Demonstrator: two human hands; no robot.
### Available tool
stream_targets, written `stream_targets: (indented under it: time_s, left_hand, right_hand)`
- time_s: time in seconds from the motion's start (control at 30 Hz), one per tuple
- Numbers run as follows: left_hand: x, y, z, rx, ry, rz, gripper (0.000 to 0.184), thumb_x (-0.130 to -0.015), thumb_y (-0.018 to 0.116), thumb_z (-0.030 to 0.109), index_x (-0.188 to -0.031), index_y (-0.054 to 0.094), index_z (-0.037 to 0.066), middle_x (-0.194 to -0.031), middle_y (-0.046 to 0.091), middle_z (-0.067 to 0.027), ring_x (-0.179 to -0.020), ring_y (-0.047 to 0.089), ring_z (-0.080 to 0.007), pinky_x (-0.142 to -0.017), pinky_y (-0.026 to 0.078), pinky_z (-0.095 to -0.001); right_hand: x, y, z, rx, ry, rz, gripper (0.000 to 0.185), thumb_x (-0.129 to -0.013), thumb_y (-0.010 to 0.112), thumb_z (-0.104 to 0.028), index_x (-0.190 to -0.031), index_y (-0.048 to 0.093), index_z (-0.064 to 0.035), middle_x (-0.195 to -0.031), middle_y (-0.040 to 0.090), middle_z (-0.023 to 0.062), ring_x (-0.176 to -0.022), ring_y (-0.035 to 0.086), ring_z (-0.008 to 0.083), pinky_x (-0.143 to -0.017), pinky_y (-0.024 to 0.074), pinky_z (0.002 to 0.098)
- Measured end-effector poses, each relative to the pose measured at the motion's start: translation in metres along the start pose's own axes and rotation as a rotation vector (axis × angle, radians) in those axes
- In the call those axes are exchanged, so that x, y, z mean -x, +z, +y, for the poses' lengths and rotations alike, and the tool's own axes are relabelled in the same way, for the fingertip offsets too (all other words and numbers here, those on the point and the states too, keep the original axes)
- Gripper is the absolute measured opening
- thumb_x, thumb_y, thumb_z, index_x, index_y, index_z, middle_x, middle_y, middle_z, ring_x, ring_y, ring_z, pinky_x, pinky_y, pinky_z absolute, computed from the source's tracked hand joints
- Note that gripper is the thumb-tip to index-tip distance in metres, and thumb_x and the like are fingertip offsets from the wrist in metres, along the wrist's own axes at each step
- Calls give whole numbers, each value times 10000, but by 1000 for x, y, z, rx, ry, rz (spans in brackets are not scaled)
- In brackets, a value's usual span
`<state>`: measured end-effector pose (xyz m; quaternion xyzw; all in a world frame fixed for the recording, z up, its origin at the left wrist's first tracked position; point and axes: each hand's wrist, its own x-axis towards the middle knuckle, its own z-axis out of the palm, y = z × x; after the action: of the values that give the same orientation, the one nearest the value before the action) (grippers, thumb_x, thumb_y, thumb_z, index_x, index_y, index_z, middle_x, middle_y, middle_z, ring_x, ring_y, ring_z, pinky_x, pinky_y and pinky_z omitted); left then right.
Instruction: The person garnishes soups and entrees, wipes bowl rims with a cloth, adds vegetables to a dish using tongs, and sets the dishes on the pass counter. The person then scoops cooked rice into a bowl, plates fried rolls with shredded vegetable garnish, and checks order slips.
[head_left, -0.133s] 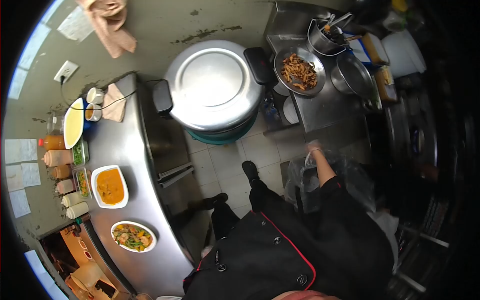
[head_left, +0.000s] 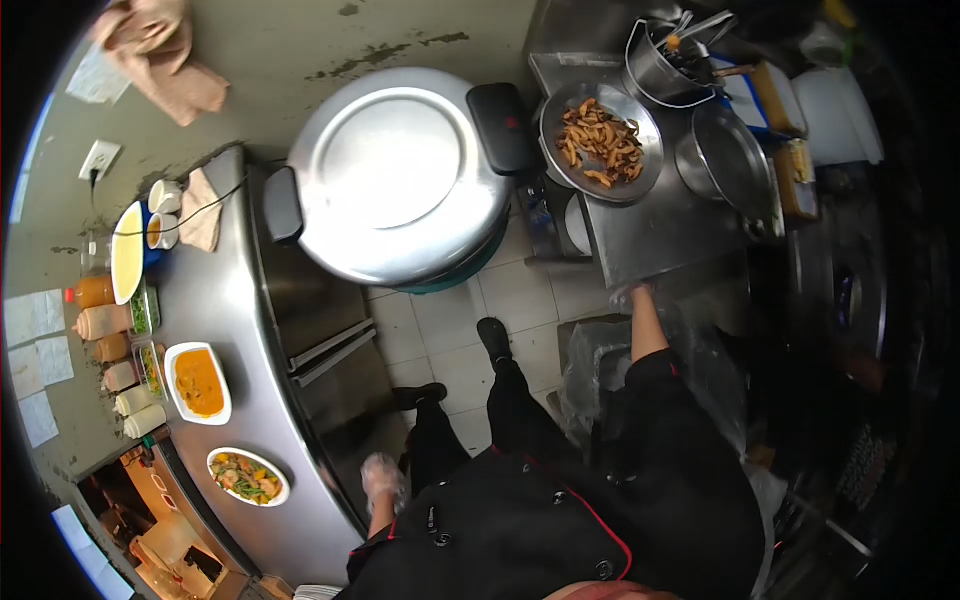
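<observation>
Looking down past my black jacket [head_left: 520, 530], I see my right grip [head_left: 632, 296] reaching forward to the near edge of the right-hand counter [head_left: 650, 240], just beyond a large, crumpled sheet of clear plastic [head_left: 700, 385]. Its fingers are too small and blurred for me to tell whether they are apart, together or clamped on something. On that counter, farther off, sits a steel pan [head_left: 652, 165] of brown strips [head_left: 600, 142]. My left grip [head_left: 382, 480], in a clear glove, hangs beside the left-hand counter [head_left: 220, 290]; I cannot tell how its fingers stand. That counter carries a white dish [head_left: 225, 395] of orange sauce and, nearer me, an oval dish [head_left: 283, 493] of mixed vegetables.
</observation>
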<state>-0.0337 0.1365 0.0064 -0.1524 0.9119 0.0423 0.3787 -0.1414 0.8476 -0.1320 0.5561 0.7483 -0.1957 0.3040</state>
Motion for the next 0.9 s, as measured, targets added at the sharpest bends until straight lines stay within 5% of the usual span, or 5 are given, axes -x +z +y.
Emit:
stream_targets:
  time_s: [0.07, 0.2, 0.3, 0.47, 0.9]
  left_hand:
    - [-87, 43, 6, -303, 698, 205, 375, -891, 433, 210, -1243, 527, 120, -1263, 522, -107, -1151, 500, -239, -948, 421, -341]
    - [-127, -25, 263, -23, 707, -314, 399, -909, 422, 244, -1274, 478, 92, -1301, 484, -128, -1134, 507, -293, -1005, 363, -394]
    - [-182, 22, 400, -33, 1195, -92, 503, -830, 482, 229, -1312, 437, 91, -1348, 443, -114, -1205, 444, -300, -1035, 339, -413]
    - [-184, 19, 578, -203, 1180, -173, 492, -824, 504, 296, -1270, 489, 88, -1269, 515, -142, -1156, 486, -318, -1000, 376, -379]
    - [-170, 9, 618, -92, 1079, -134, 566, -870, 451, 353, -1356, 348, 82, -1352, 405, -198, -1239, 398, -347, -1042, 323, -394]
  right_hand:
    - [-29, -1, -13, -124, 4, 52, 592, -800, 607, -302, -1305, 409, -65, -1346, 417, 121, -1263, 341, 281, -1061, 258, 361]
    - [-62, 13, -11, -373, 8, 129, 555, -798, 610, -279, -1274, 428, -57, -1301, 436, 117, -1215, 367, 274, -1027, 283, 365]
    - [-76, 17, -10, -532, 10, 158, 528, -797, 612, -263, -1250, 442, -51, -1268, 451, 114, -1179, 386, 269, -1002, 301, 368]
    - [-96, 27, -6, -805, -6, 178, 482, -795, 615, -235, -1210, 466, -41, -1213, 475, 109, -1119, 417, 261, -959, 332, 373]
    - [-100, 22, 11, -1286, -32, 216, 362, -790, 624, -163, -1107, 528, -16, -1070, 538, 95, -962, 500, 239, -848, 413, 386]
